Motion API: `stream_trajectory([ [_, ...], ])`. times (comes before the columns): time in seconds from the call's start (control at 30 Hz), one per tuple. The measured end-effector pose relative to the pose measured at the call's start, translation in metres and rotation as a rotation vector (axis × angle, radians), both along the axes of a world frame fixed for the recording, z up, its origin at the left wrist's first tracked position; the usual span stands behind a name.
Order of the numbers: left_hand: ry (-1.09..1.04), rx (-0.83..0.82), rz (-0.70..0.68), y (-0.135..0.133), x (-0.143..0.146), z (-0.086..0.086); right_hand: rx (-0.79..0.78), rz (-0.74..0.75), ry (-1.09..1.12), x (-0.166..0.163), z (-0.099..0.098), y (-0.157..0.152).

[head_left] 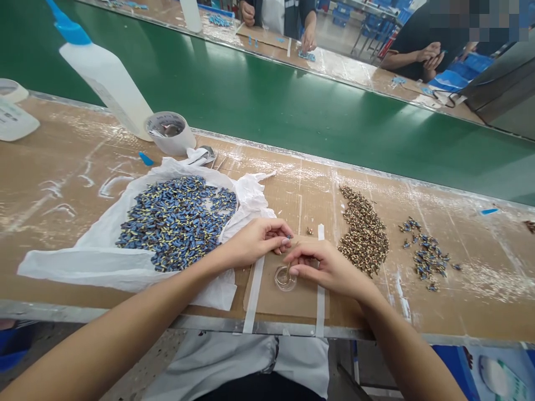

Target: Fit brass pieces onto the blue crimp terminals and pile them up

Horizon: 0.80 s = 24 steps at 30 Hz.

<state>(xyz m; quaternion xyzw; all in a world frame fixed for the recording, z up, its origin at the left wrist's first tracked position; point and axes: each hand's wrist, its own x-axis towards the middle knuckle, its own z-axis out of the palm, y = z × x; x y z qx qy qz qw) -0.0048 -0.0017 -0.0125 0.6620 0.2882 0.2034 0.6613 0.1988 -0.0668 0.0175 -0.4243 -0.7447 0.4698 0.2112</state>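
My left hand [259, 240] is pinched shut on a small blue part at its fingertips, just right of a big heap of blue-and-yellow parts [178, 220] on a white plastic bag [100, 250]. My right hand [324, 266] is closed in a pinch on a thin stick whose tip dips into a small clear round dish [285, 278]. The dish sits on a taped-down cardboard patch [292, 301]. The two hands nearly touch above the dish.
A pile of brass-coloured parts [364, 231] and a scatter of blue parts [426, 256] lie to the right. At the back left are a white squeeze bottle [102, 72] and a tape roll [169, 132]. Behind runs a green conveyor belt [267, 94], with other people's hands beyond it.
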Motion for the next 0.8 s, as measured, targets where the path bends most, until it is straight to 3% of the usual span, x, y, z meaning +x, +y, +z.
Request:
stream_trajectory([
  [0.23,0.008,-0.003,-0.002,-0.001,0.0,-0.001,0.053,-0.029,0.014,-0.003,-0.004,0.001],
  [0.4,0.031,0.047,-0.012,0.0,0.0,0.003,-0.028,-0.081,0.075,-0.007,-0.004,-0.001],
  [0.63,0.031,0.043,0.004,0.0,0.001,0.007,0.068,-0.032,0.024,-0.013,-0.006,-0.003],
  [0.8,0.044,0.0,0.0,0.0,0.001,0.006,-0.02,-0.002,0.043,-0.003,0.002,0.0],
])
